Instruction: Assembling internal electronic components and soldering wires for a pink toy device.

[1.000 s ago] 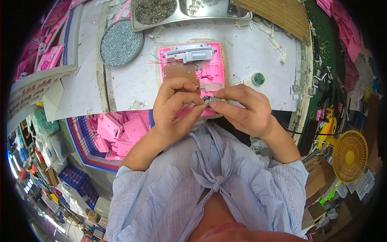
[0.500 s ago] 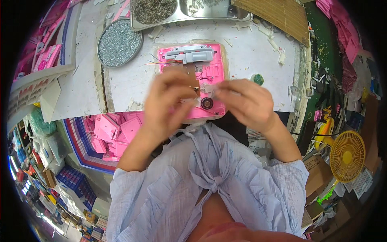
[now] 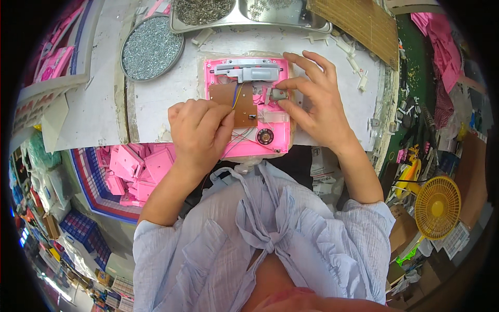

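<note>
A pink plastic housing (image 3: pixel 283 148) lies on the bench in front of me, with a brown circuit board (image 3: pixel 221 94) in its left part. My left hand (image 3: pixel 200 127) is closed at the board's edge, its thumb and forefinger pinching thin yellow and blue wires (image 3: pixel 238 95). On the right side, my right hand (image 3: pixel 323 106) has thumb and forefinger on either side of a small grey motor (image 3: pixel 279 94); its other fingers are spread over the housing's edge. A grey slotted part (image 3: pixel 260 74) sits across the far end. Nearer me is a round black speaker (image 3: pixel 265 136).
A round tray of silver screws (image 3: pixel 153 49) stands at the left, and a metal tray (image 3: pixel 249 23) with small metal parts at the back. White plastic pieces (image 3: pixel 363 81) lie to the right. Pink parts fill a crate (image 3: pixel 86 179) at lower left; a yellow fan (image 3: pixel 437 208) stands lower right.
Both hands were blurred over the near part of the housing. My left hand now pinches the wires over the board; my right hand has moved farther away to the motor.
</note>
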The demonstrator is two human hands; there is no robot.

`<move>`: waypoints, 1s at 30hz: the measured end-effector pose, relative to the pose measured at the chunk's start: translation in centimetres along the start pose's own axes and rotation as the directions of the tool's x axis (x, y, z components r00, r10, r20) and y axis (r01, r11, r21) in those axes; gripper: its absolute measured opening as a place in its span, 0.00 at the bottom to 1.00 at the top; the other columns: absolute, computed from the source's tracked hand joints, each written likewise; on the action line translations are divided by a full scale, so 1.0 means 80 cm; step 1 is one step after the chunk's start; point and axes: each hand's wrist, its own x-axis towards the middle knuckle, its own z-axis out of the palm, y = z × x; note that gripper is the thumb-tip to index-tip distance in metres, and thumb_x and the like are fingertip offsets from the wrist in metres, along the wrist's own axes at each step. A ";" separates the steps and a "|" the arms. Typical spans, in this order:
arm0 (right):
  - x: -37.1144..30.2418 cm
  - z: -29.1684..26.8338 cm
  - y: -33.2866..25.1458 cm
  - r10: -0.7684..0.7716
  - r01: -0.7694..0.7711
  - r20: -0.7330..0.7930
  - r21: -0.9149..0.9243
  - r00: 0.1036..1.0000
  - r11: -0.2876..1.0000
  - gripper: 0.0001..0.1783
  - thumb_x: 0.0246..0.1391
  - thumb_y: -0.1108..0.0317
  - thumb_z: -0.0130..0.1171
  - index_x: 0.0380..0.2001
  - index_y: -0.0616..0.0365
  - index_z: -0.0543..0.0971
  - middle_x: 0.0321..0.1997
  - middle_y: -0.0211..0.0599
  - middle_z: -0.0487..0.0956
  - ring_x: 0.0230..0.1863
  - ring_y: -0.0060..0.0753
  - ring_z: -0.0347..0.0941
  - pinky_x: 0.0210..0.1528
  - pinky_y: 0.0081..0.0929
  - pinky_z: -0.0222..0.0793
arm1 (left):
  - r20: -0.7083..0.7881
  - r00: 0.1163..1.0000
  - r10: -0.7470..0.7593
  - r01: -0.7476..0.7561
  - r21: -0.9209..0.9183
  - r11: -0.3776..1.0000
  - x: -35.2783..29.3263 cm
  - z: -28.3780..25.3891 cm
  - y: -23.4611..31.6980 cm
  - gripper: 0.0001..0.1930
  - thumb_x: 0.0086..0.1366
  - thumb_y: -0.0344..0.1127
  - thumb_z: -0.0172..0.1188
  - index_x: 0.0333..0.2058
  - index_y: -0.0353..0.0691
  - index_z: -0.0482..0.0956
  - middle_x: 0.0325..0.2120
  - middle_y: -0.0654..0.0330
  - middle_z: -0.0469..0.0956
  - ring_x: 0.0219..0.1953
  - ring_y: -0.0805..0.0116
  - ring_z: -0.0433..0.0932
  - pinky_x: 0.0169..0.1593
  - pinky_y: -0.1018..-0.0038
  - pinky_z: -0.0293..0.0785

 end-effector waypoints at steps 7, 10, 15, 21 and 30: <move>0.008 0.000 -0.007 0.040 -0.033 0.084 -0.085 0.996 0.996 0.15 0.45 0.67 0.72 0.40 0.52 0.86 0.69 0.40 0.73 0.73 0.56 0.56 0.72 0.49 0.52 | -0.078 0.994 0.077 -0.080 -0.027 0.996 -0.001 0.002 -0.013 0.12 0.49 0.28 0.73 0.33 0.46 0.81 0.27 0.68 0.77 0.29 0.67 0.74 0.41 0.67 0.61; 0.015 -0.007 -0.009 0.046 -0.031 0.127 -0.116 0.991 0.993 0.13 0.45 0.68 0.72 0.37 0.54 0.85 0.67 0.43 0.73 0.71 0.60 0.56 0.71 0.50 0.56 | -0.084 0.989 0.119 -0.122 -0.033 0.992 0.001 0.000 -0.016 0.12 0.49 0.28 0.73 0.33 0.46 0.82 0.27 0.68 0.77 0.28 0.68 0.74 0.41 0.67 0.61; 0.024 -0.010 -0.032 -0.055 0.050 -0.022 -0.206 0.998 0.977 0.14 0.42 0.68 0.73 0.36 0.52 0.85 0.65 0.41 0.75 0.69 0.59 0.59 0.68 0.50 0.61 | -0.042 0.983 0.180 -0.182 -0.046 0.982 0.007 -0.009 -0.025 0.12 0.48 0.28 0.75 0.32 0.46 0.82 0.26 0.68 0.77 0.27 0.68 0.74 0.41 0.68 0.62; 0.060 0.045 -0.046 -0.335 0.329 -0.027 -0.127 0.942 0.936 0.13 0.36 0.74 0.74 0.30 0.52 0.86 0.59 0.35 0.81 0.69 0.56 0.64 0.65 0.43 0.66 | -0.028 0.969 0.244 -0.245 -0.046 0.968 0.013 -0.013 -0.034 0.14 0.49 0.30 0.75 0.36 0.46 0.82 0.27 0.68 0.77 0.28 0.68 0.74 0.41 0.67 0.61; 0.055 0.050 -0.018 -0.369 0.366 -0.210 -0.057 0.905 0.929 0.14 0.31 0.70 0.74 0.29 0.50 0.86 0.53 0.29 0.84 0.63 0.52 0.69 0.58 0.45 0.69 | -0.263 0.963 0.054 -0.098 -0.157 0.983 0.004 -0.053 -0.006 0.28 0.48 0.30 0.76 0.50 0.40 0.80 0.43 0.55 0.77 0.38 0.63 0.75 0.44 0.67 0.70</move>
